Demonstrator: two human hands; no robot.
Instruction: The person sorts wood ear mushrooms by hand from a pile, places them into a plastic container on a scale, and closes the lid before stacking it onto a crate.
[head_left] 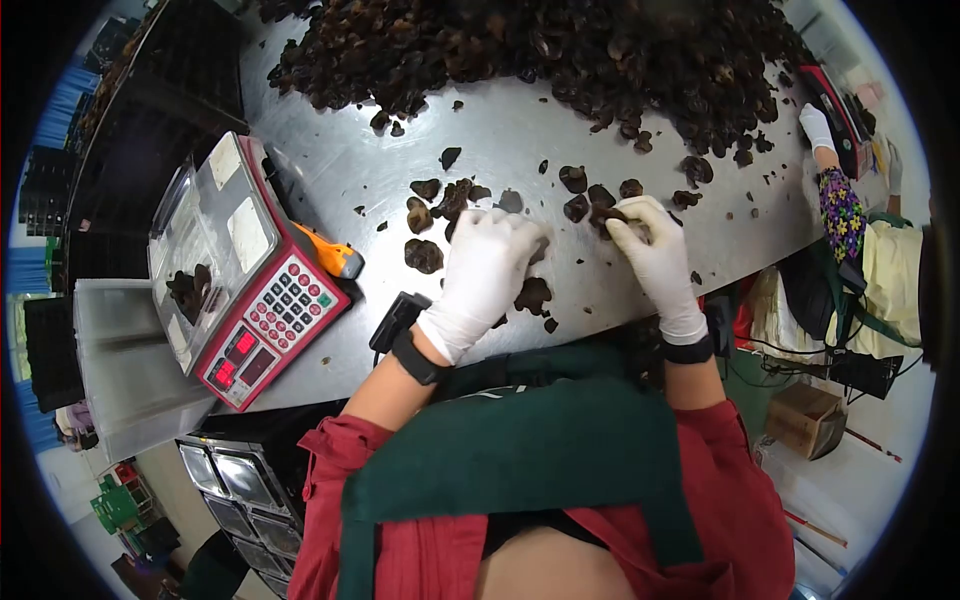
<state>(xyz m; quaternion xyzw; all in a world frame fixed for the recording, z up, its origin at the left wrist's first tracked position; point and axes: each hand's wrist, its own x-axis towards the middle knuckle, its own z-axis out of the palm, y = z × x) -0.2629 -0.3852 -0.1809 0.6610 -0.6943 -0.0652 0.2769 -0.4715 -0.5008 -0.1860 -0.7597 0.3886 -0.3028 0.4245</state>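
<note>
Dark brown dried pieces, like wood ear fungus, are scattered over the metal table. My left hand, in a white glove, rests low over the table among several pieces, its fingers curled down; what lies under them is hidden. My right hand, also gloved, has thumb and forefinger closed on a dark piece. Loose pieces lie left of my left hand, and another sits between my hands, nearer the table's front edge.
A large heap of dark pieces covers the table's far side. A red and white scale with pieces in a clear tray stands at the left, beside an orange tool. Another person's gloved hand is at the far right, near a second scale.
</note>
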